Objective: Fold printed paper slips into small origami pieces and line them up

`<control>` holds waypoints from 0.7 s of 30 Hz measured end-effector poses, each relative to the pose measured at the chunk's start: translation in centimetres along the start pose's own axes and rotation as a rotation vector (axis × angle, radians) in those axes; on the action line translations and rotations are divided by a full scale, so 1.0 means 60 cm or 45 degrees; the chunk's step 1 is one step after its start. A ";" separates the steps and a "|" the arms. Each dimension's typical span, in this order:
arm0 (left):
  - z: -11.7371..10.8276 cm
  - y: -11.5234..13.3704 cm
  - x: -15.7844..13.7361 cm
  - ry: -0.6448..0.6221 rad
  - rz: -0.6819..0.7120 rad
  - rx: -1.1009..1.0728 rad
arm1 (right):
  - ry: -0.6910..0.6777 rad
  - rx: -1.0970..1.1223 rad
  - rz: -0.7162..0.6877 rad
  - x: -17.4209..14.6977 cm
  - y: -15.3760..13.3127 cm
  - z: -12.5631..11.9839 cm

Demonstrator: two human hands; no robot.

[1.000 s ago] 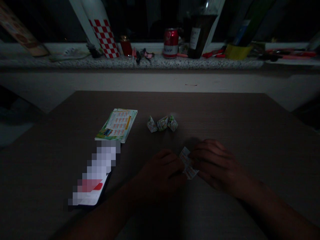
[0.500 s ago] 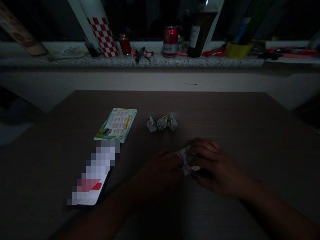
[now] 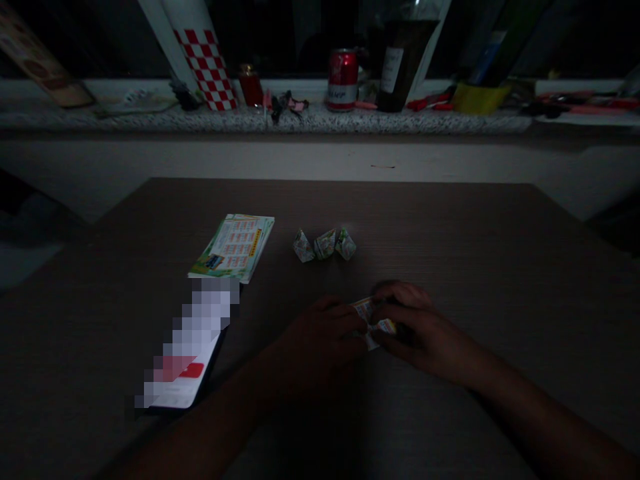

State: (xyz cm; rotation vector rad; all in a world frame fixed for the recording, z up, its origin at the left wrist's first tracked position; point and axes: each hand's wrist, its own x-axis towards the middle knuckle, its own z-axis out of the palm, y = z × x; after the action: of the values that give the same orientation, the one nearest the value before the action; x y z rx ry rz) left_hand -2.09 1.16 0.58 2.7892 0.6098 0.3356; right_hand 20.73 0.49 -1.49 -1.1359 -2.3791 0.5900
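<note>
head view takes in a dark wood-grain table (image 3: 465,227) spreading over most of the dim scene, with a speckled stone sill (image 3: 425,124) running along the wall behind it. the person's left hand (image 3: 323,343) reaches in low over the table, fingers bent and closed down on the left side of a small printed paper; its thumb is too dark to make out. the right hand (image 3: 425,333) comes from the other side, thumb and fingers drawn close together around the paper's right part.

on the sill, a white bottle with red checks (image 3: 205,70) stands toward the left, and a dark bottle with a pale label (image 3: 403,70) stands right of the middle. a phone (image 3: 193,347), its screen lit and partly blurred out, lies on the table left of the left hand, its far end touching or just beside a stack of printed cards (image 3: 237,247). a red and silver can (image 3: 343,80) is on the sill beside the dark bottle.

three folded paper pieces (image 3: 325,245) sit in a short row beyond the hands, right of the stack. the small printed paper (image 3: 363,309), creased and partly covered by fingers, is between the two hands, near the table's middle.
</note>
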 end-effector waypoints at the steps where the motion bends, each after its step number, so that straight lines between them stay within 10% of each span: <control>1: -0.001 -0.001 0.000 -0.002 0.002 -0.001 | 0.005 0.000 -0.002 0.000 0.001 0.000; 21: -0.007 -0.005 0.000 -0.045 -0.029 0.006 | 0.023 -0.040 0.220 0.001 -0.011 0.013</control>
State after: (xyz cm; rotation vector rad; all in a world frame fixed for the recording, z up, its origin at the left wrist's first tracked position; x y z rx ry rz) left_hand -2.32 1.48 0.88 2.7845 0.6345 0.2797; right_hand 19.84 0.01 -1.75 -1.3644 -2.2976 0.5983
